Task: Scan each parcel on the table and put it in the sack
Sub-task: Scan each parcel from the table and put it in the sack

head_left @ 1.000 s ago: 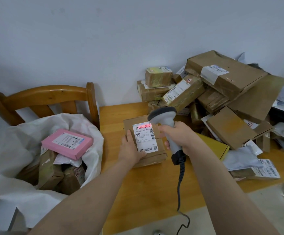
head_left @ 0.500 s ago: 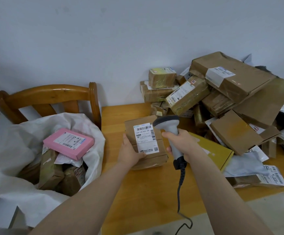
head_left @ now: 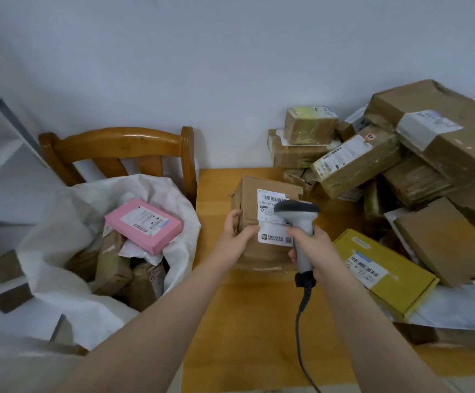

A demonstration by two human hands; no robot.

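A brown cardboard parcel (head_left: 254, 205) with a white barcode label lies on the wooden table (head_left: 247, 321). My left hand (head_left: 235, 239) grips its left side, thumb on top. My right hand (head_left: 311, 245) grips the handle of a grey barcode scanner (head_left: 298, 219), whose head hangs over the label; no red beam shows. The white sack (head_left: 69, 245) stands open to the left of the table, with a pink parcel (head_left: 142, 224) on top of several brown ones.
A heap of brown boxes (head_left: 401, 154) fills the table's back right. A yellow box (head_left: 383, 273) and grey mailer bags (head_left: 457, 307) lie at the right. A wooden chair (head_left: 117, 148) stands behind the sack. The scanner cable (head_left: 301, 336) trails toward me.
The red scan light on the label has gone out. My left hand has closed around the parcel's left side, and the scanner has come lower and closer over the label.
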